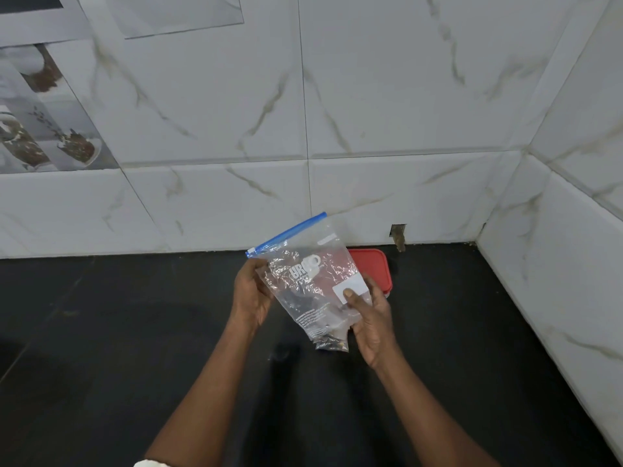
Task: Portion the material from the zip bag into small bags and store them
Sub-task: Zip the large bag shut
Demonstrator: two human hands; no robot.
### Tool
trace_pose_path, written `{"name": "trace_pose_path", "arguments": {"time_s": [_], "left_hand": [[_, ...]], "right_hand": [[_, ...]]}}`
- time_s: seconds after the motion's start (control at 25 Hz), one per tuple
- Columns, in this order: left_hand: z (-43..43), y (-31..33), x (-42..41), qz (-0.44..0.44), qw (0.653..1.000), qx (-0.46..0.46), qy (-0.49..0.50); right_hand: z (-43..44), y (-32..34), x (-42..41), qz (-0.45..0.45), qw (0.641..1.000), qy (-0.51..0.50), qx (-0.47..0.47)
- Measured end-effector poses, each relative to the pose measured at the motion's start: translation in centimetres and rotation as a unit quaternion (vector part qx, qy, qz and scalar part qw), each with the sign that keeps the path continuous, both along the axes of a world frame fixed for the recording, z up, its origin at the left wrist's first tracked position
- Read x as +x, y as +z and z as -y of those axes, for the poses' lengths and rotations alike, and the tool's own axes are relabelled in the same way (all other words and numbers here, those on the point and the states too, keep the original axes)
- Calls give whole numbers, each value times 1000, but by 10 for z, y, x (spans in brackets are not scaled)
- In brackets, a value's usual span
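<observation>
Marble-patterned wall tiles [371, 96] are filling the upper frame, and a black countertop [135, 332] is running across the lower half. Both hands are holding the zip bag [303, 264] above the counter at centre frame, tilted, with its blue zip strip [290, 234] uppermost and apparently closed.

- **Left hand** [251, 294]: it is gripping the bag's left edge just under the strip, fingers curled onto the plastic, probably to steady the mouth for opening.
- **Right hand** [371, 325]: the thumb is pressing on the white label [350, 291] with the fingers behind the bag, pinching it.
- **Dark material** [332, 342]: it is sitting in the lowest corner, likely settled there by the tilt.
- **Red-lidded container** [374, 264]: it is resting behind the bag against the wall.

No small bags are showing, so portioning appears not yet begun.
</observation>
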State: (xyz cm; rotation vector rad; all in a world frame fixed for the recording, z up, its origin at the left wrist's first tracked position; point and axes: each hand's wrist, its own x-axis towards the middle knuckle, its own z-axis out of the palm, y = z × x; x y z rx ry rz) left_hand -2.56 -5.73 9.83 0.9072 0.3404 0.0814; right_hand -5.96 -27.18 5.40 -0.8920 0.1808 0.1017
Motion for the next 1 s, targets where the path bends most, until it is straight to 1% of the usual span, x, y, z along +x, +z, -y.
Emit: {"name": "trace_pose_path", "arguments": {"time_s": [0.08,0.12,0.16,0.2,0.24,0.28,0.36,0.4,0.48,0.56,0.68,0.8,1.0], "left_hand": [[-13,-5,1,-21,995,92,11],[-19,-2,2,-27,985,170,11],[-24,5,2,-24,965,261,-1],[-28,12,3,-10,937,349,-26],[-31,20,5,9,908,413,-68],[-32,27,8,24,888,444,-119],[-35,34,13,40,867,448,-214],[-35,36,13,47,866,440,-232],[-33,39,11,71,880,420,-211],[-29,41,7,91,897,397,-175],[-24,41,5,98,901,386,-172],[-18,43,4,108,895,390,-190],[-15,41,0,112,898,391,-168]], "right_hand": [[7,4,1,25,993,-21,-116],[12,5,3,43,985,-15,-165],[15,8,3,63,977,-3,-203],[18,11,3,82,970,17,-230],[20,13,3,94,963,39,-250],[20,15,4,101,956,58,-269],[20,18,6,115,945,91,-292],[19,18,6,124,942,98,-296],[21,17,8,116,944,71,-300],[25,17,6,81,961,8,-265],[30,11,4,32,974,-56,-219],[29,8,4,-7,981,-57,-185],[33,16,7,-20,974,-65,-218]]}}
